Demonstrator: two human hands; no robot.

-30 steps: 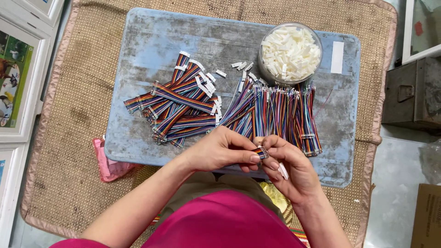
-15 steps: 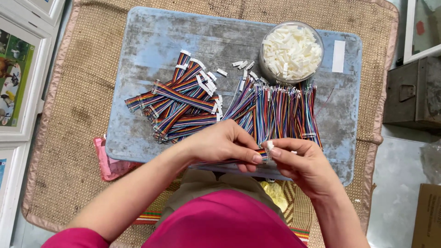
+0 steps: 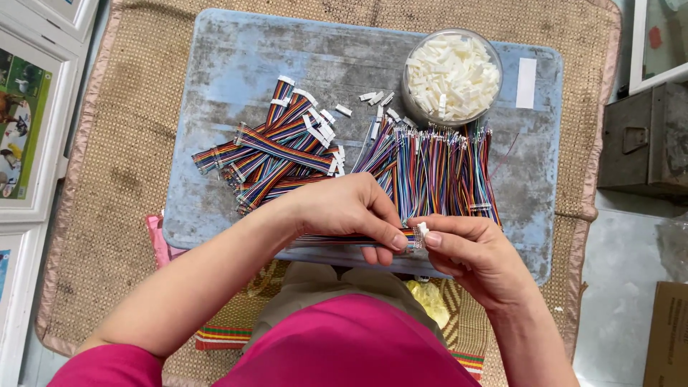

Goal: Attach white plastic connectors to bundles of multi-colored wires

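My left hand (image 3: 351,211) pinches the end of a flat rainbow ribbon cable (image 3: 337,239) that lies across the near edge of the board. My right hand (image 3: 473,251) holds a small white plastic connector (image 3: 422,229) right at the cable's metal-tipped end. Both hands meet near the front edge of the worn blue board (image 3: 229,79). Behind them lies a pile of ribbon cables with white connectors fitted (image 3: 276,150) on the left and a fan of bare-ended cables (image 3: 444,168) on the right.
A clear round bowl of white connectors (image 3: 451,75) stands at the board's back right, with a few loose connectors (image 3: 376,97) beside it. A woven mat (image 3: 115,179) lies under the board. Framed pictures (image 3: 25,122) sit at left, a grey metal box (image 3: 641,140) at right.
My right hand has moved up from below the left hand to the cable's end, bringing the white connector against its tips. My left hand stayed on the cable.
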